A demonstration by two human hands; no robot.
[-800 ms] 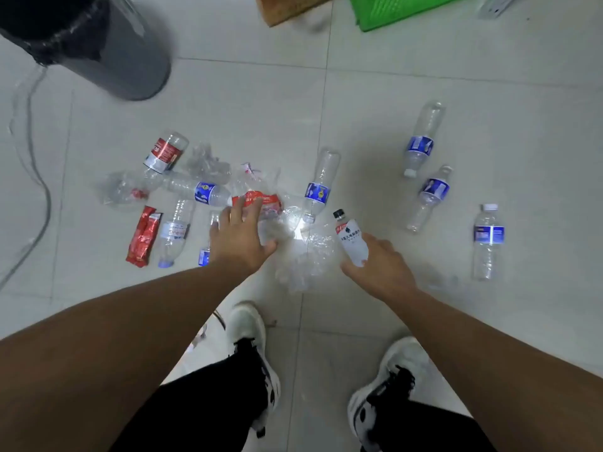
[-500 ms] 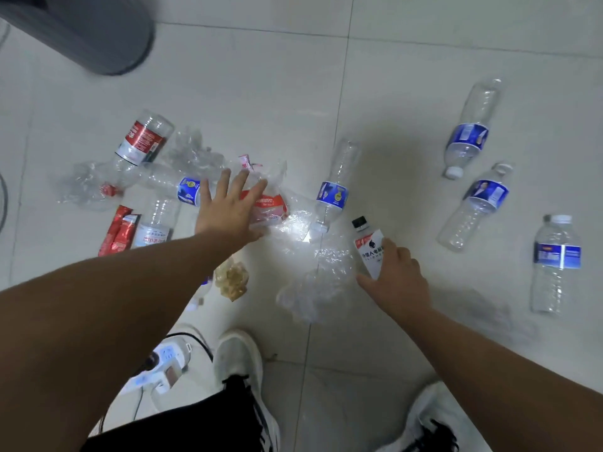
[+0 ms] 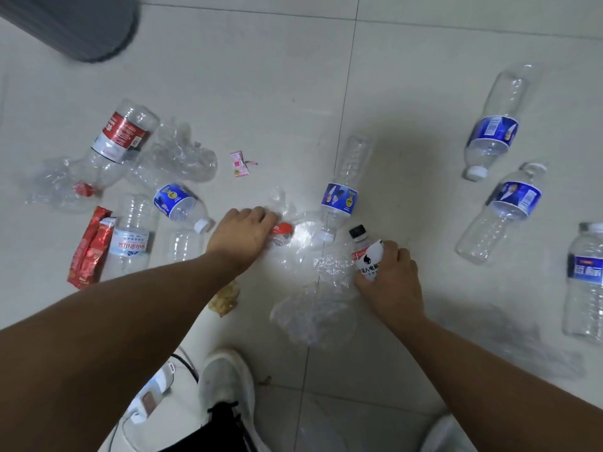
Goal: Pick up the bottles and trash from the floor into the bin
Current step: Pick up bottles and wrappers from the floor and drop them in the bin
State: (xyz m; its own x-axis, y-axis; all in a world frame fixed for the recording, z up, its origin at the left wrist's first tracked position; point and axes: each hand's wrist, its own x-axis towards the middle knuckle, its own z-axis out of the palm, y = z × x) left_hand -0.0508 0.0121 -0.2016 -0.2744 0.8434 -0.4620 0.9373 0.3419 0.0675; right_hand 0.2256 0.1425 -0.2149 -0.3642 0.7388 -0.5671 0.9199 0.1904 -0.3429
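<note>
My left hand point(image 3: 239, 234) has its fingers curled round a crumpled clear wrapper with a red label point(image 3: 282, 231) on the floor. In my right hand point(image 3: 390, 282) is a small white bottle with a black cap point(image 3: 365, 252), gripped low over the tiles. A blue-label bottle point(image 3: 341, 194) lies just beyond both hands. Several more clear bottles lie around, among them a red-label one point(image 3: 120, 135) at the left and blue-label ones point(image 3: 494, 128) at the right. The grey bin point(image 3: 75, 27) stands at the top left, with only its lower wall in view.
A red foil packet point(image 3: 89, 247) and a small pink wrapper point(image 3: 239, 163) lie at the left. Crumpled clear plastic point(image 3: 310, 316) and a tan scrap point(image 3: 225, 296) sit near my white shoes point(image 3: 226, 380). A white power strip point(image 3: 148, 396) with a cable lies by my left foot.
My left hand went from flat on the red-label wrapper to curled round it. My right hand kept hold of the white bottle. The camera dropped closer to the floor.
</note>
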